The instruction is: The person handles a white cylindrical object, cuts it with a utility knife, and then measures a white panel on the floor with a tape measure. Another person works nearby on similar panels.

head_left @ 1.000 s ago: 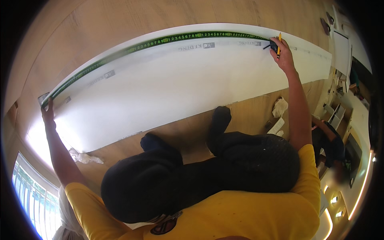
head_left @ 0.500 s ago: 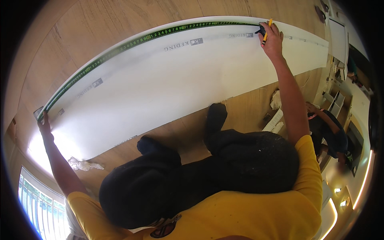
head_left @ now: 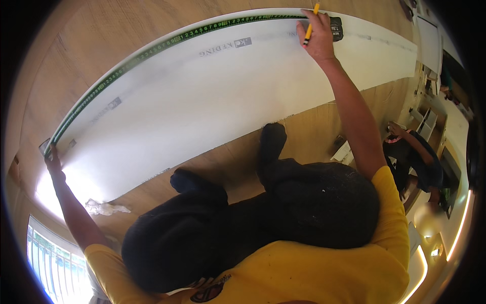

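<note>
A long white sheet is lying flat on the wooden floor, its long axis running from the near left to the far right. A green measuring tape is being stretched along the sheet's far edge, following the same axis. The tape's left end is being pinned down at the sheet's left corner by the left hand, the arm held fully outstretched and the fingers pressed on the tape. The tape's dark case is lying on the sheet near its far right end, just beside the right hand. That arm is also being reached out straight, and a yellow pencil is being pinched in its fingers, tip down against the sheet. Grey printed marks are showing on the sheet just below the tape, one near the middle and one nearer the left end. A crumpled white rag is lying on the floor just off the sheet's near left edge.
</note>
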`<move>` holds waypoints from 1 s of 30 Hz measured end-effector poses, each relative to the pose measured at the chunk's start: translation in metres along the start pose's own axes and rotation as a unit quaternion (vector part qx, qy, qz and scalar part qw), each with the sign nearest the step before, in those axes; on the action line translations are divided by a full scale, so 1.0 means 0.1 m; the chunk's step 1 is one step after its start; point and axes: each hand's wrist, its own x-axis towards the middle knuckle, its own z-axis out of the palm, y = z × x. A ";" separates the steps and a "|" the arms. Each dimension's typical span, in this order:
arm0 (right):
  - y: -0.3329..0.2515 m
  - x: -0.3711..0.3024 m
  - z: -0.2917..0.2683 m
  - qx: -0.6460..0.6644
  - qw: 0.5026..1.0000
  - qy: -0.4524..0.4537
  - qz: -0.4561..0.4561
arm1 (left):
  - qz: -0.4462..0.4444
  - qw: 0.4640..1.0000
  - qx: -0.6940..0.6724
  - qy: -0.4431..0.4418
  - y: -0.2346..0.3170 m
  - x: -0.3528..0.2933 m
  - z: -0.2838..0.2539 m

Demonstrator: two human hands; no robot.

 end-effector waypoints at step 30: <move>-0.82 0.28 0.22 0.235 0.965 -0.067 -0.091 | -0.016 0.998 0.036 0.040 -0.03 -0.04 -0.05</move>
